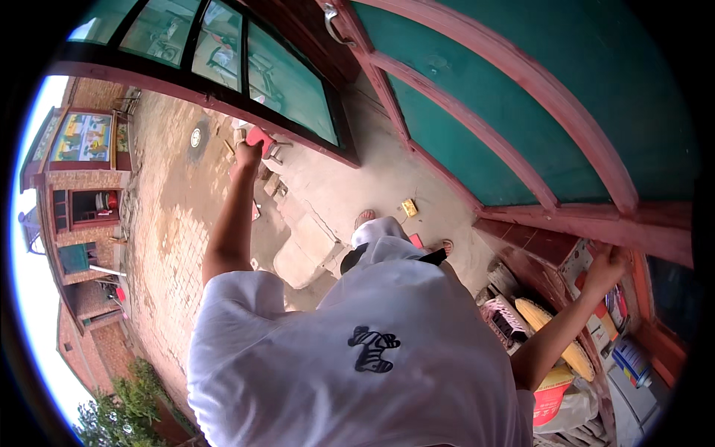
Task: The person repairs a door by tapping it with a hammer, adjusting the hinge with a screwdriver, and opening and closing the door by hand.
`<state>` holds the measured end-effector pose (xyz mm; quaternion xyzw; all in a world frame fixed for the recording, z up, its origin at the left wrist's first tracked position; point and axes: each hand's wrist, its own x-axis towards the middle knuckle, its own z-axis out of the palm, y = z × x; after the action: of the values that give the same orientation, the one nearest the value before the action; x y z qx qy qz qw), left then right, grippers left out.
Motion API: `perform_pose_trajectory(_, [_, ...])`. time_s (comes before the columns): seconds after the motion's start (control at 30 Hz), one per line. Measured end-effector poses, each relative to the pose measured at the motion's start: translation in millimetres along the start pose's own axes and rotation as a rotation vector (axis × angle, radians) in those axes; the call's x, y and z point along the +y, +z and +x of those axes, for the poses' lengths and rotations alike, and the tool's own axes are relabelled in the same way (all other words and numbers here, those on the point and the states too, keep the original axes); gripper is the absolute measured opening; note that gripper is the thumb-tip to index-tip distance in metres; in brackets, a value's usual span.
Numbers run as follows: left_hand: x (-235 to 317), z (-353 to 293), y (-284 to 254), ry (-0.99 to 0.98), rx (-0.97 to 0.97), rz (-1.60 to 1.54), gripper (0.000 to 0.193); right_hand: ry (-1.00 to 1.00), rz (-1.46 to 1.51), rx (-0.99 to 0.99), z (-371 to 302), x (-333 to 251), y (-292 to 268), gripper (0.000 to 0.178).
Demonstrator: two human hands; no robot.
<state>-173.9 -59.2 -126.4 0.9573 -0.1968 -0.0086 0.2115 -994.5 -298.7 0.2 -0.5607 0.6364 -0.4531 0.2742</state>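
At the far left, a row of tan brick buildings (86,180) is standing behind a leafy green bush (141,398) and bordering a yard of pale brick paving (162,290). A round grey manhole cover (196,138) is lying in that yard. Above, a dark-framed door with clear glass panes (290,86) is slanting across the view. Below its lower edge, the left hand (248,153) of the person is showing at the end of an outstretched arm, its fingers curling; whether it is gripping anything cannot be told. A red plastic stool (260,138) is appearing just beside it. In the centre, the person in a white T-shirt (417,320) is standing above a small yellow box (410,207), which is lying on the concrete floor (387,179). To the right, a green-panelled door with a reddish wooden frame (465,149) is arching overhead. Near its lower rail, the right hand (611,264) is bending its fingers narrowly; its contact cannot be told. Beneath the right forearm, a yellow oval object (577,361) is lying above a red-and-yellow tub (550,402); farther right, a blue-and-white can (631,363) is resting.
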Motion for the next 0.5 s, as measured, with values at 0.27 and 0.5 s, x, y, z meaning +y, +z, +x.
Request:
perform_pose_trajectory(0.27, [68.5, 24.6, -26.9, 0.234, 0.052, -0.266, 0.023, 0.033, -0.102, 0.173, -7.7, -1.7, -2.0, 0.031])
perform_pose_trajectory(0.5, [166.0, 1.2, -62.1, 0.468, -0.282, 0.168, 0.030, 0.086, -0.087, 0.292, -12.2, -6.0, 6.4, 0.036])
